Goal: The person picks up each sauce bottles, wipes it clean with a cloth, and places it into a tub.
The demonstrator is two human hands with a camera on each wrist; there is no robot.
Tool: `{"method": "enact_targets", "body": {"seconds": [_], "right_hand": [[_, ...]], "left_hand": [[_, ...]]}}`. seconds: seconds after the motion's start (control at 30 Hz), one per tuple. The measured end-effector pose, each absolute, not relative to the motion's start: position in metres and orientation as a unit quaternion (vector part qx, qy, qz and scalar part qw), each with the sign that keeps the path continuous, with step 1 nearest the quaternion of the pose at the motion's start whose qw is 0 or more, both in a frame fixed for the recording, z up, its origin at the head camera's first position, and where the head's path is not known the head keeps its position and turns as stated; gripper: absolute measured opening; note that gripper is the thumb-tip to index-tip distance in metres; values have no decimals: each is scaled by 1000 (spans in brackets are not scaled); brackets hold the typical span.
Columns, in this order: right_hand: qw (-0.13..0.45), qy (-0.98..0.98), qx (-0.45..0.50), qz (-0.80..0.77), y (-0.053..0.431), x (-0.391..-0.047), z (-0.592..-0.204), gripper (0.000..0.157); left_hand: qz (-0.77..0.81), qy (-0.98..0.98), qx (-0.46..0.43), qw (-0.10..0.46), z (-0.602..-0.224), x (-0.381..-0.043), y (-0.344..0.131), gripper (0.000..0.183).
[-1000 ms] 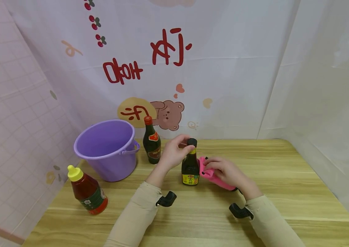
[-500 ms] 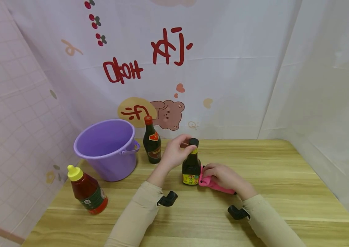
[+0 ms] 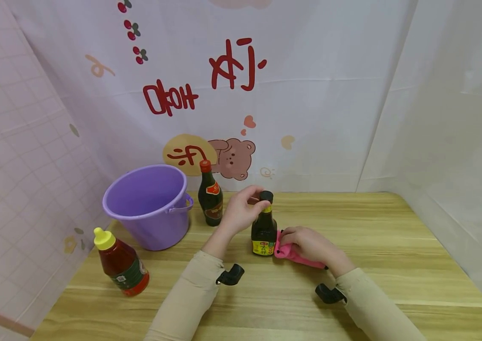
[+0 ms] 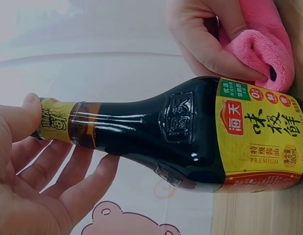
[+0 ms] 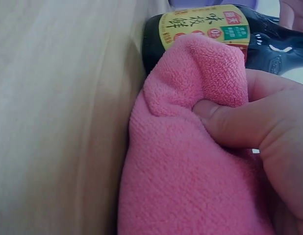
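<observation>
An upright soy sauce bottle (image 3: 264,232), dark with a yellow label and black cap, stands on the table. My left hand (image 3: 241,210) grips it by the neck just under the cap, thumb on the near side, as the left wrist view of the bottle (image 4: 190,132) also shows. In my right hand (image 3: 311,244) a folded pink cloth (image 3: 294,255) is pinched between thumb and fingers. Its folded end lies against the right side of the bottle's lower body. The cloth (image 5: 186,161) hides part of the label in the right wrist view.
A purple bucket (image 3: 156,232) stands at the back left, beside a dark red-capped bottle (image 3: 211,199). Nearer on the left is a red sauce bottle (image 3: 123,267) with a yellow cap. A printed curtain (image 3: 317,94) hangs behind the wooden table (image 3: 377,265).
My right hand and the cloth have moved slightly down along the bottle's side over the first half second, then stayed nearly still. My left hand keeps its grip on the neck.
</observation>
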State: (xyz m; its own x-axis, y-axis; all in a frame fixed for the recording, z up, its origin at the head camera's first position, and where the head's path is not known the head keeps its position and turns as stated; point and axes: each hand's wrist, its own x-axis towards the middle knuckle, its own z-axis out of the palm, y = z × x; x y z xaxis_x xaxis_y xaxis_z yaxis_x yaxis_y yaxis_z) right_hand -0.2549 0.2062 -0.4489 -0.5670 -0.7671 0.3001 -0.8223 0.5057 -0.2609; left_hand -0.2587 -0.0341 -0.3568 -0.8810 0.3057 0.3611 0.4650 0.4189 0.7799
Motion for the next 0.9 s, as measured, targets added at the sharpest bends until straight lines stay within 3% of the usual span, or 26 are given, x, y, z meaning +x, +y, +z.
{"method": "enact_targets", "body": {"seconds": [0.27,0.63,0.9], "right_hand": [[100,-852,463,221,218,-253,-431,42],[246,-799,458,304,221,-254,-380,43],[286,-767,462,341,204,-250,-360,42]], "left_hand": [[-488,-836,-233,89,-358,-258,-33,27],[-487,-838,-231,85,-357,-256,-33,27],[-484,-840,-230,82,-357,-257,-33,27]]}}
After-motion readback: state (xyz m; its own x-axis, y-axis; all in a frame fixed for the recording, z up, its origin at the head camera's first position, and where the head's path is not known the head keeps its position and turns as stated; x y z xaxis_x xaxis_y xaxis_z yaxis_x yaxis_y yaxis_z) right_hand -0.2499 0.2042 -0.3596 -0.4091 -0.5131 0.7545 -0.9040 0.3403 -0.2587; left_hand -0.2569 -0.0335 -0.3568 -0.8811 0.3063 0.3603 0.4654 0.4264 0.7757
